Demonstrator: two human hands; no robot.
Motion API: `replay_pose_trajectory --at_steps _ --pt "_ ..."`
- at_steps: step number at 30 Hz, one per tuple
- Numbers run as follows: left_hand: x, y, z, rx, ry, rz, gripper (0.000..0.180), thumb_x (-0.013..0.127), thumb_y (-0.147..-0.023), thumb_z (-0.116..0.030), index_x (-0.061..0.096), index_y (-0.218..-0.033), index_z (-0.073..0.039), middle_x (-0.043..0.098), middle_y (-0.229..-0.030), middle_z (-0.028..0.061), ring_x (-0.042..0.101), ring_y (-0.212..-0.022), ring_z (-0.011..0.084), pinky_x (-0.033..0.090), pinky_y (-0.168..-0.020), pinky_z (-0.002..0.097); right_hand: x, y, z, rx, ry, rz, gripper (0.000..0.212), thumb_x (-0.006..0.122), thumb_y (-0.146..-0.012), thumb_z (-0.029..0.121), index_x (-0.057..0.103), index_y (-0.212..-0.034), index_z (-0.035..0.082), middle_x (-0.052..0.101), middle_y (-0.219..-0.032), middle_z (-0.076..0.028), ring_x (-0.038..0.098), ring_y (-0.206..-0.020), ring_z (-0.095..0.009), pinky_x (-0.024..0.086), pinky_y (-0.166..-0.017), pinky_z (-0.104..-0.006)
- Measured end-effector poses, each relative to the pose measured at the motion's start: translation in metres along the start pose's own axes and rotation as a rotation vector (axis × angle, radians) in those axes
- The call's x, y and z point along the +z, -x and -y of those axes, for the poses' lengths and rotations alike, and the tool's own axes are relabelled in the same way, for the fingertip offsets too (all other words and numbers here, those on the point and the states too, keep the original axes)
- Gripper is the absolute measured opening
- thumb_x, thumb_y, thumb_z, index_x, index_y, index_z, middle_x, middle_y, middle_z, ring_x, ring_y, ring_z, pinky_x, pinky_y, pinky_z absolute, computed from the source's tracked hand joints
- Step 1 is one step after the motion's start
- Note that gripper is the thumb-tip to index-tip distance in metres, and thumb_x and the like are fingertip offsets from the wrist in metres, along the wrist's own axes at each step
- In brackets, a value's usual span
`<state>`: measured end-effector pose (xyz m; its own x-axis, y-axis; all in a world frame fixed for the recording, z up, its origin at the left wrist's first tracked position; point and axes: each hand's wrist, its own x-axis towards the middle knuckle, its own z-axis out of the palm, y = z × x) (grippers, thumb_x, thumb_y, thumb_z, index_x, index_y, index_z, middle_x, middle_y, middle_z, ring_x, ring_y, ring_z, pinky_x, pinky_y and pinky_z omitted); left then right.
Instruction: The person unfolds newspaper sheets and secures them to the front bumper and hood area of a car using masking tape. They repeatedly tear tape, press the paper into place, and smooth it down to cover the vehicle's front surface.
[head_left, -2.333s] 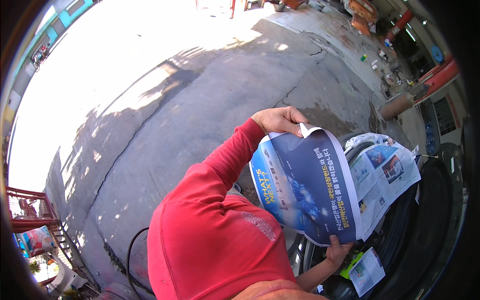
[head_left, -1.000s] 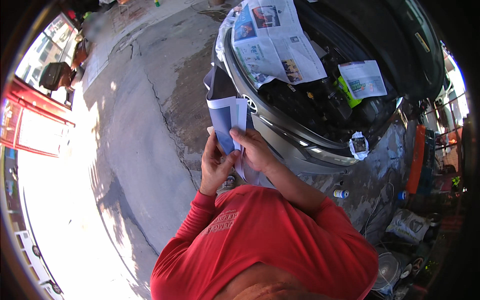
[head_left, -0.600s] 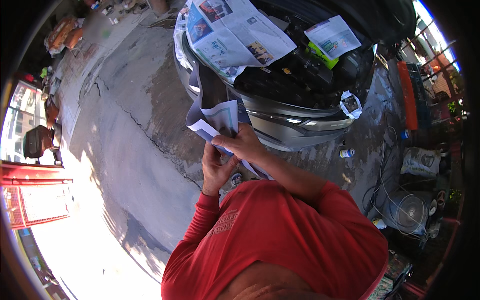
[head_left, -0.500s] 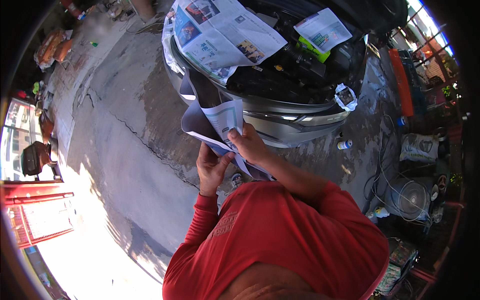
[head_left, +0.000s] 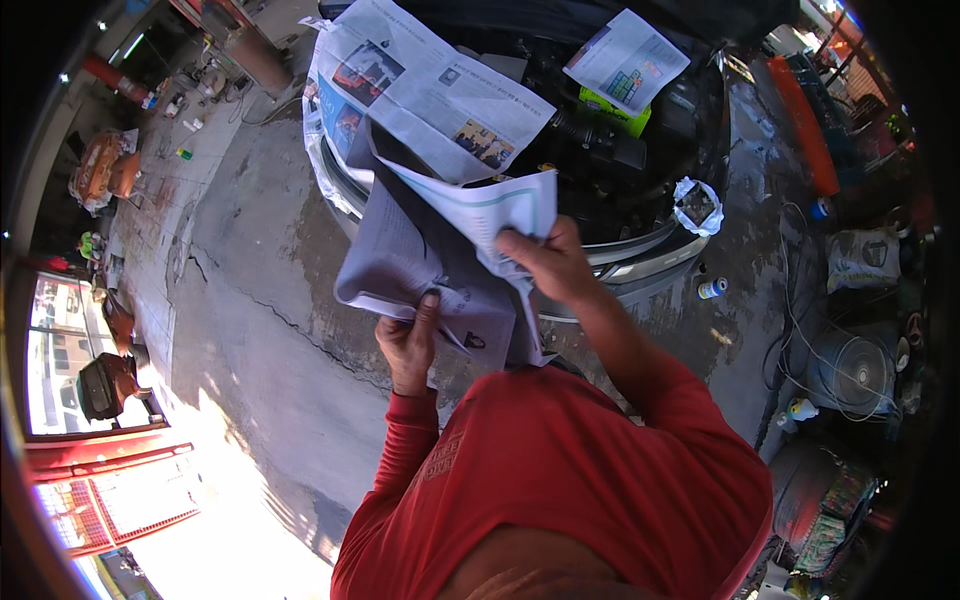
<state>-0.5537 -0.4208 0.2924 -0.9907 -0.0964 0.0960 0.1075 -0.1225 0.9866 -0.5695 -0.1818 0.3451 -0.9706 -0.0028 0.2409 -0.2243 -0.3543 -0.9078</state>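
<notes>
From the centre of the view, a rust-brown cylinder (head_left: 258, 62) stands between ten and eleven o'clock. A long orange bar (head_left: 803, 125) slants at two. At three, a blue-and-white can (head_left: 713, 288) is on the cracked concrete floor (head_left: 270, 265), a pale sack (head_left: 862, 262) farther out. A red-framed mesh gate (head_left: 125, 498) shows at eight.

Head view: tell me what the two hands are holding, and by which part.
A partly opened newspaper: the left hand pinches its lower left edge, thumb on top; the right hand grips its right edge.
</notes>
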Motion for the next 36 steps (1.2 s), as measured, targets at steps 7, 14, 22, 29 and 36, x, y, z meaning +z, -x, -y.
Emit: replay_pose_trajectory --at_steps 7,14,22,29,36 --pt "-0.102 -0.129 -0.002 0.087 -0.248 -0.232 0.017 0.079 -0.094 -0.017 0.076 -0.095 -0.001 0.072 -0.088 -0.0014 0.06 -0.077 0.0077 0.048 -0.072 0.0259 -0.241 0.042 0.132 -0.485 0.329 -0.789 0.019 0.073 -0.097 0.01 0.073 -0.112 -0.002 0.075 -0.106 -0.007 0.069 -0.092 -0.015 0.056 -0.086 -0.0331" --pt "-0.089 -0.268 0.012 0.163 -0.402 0.227 0.012 0.082 -0.091 -0.01 0.077 -0.096 0.001 0.075 -0.091 -0.001 0.062 -0.082 0.0064 0.05 -0.075 0.0255 -0.299 0.157 0.212 -0.478 0.613 -1.033 0.025 0.073 -0.099 0.017 0.071 -0.112 -0.005 0.074 -0.102 -0.009 0.068 -0.087 -0.014 0.055 -0.08 -0.0317" --pt "0.076 -0.455 0.08 0.148 -0.226 0.716 0.016 0.078 -0.094 -0.008 0.077 -0.107 0.003 0.076 -0.095 0.0009 0.063 -0.084 0.007 0.052 -0.077 0.0246 -0.185 0.197 0.228 -0.397 0.932 -1.481 0.037 0.07 -0.102 0.02 0.069 -0.124 -0.009 0.073 -0.115 -0.013 0.067 -0.097 -0.016 0.055 -0.086 -0.032" --pt "0.193 -0.508 0.143 -0.06 0.116 0.928 0.019 0.078 -0.094 -0.009 0.077 -0.109 0.002 0.077 -0.095 0.0021 0.067 -0.082 0.0076 0.055 -0.075 0.024 -0.028 0.176 0.234 -0.254 1.11 -1.995 0.068 0.077 -0.095 0.043 0.06 -0.139 -0.006 0.069 -0.126 -0.013 0.066 -0.103 -0.019 0.053 -0.092 -0.0339" --pt "0.219 -0.518 0.145 0.097 0.025 0.943 0.018 0.08 -0.092 -0.01 0.078 -0.107 -0.002 0.075 -0.086 0.0007 0.062 -0.074 0.0051 0.05 -0.067 0.022 0.068 0.124 0.277 -0.062 1.427 -2.221 0.076 0.077 -0.091 0.053 0.064 -0.133 -0.009 0.07 -0.125 -0.015 0.067 -0.106 -0.023 0.054 -0.092 -0.0385"
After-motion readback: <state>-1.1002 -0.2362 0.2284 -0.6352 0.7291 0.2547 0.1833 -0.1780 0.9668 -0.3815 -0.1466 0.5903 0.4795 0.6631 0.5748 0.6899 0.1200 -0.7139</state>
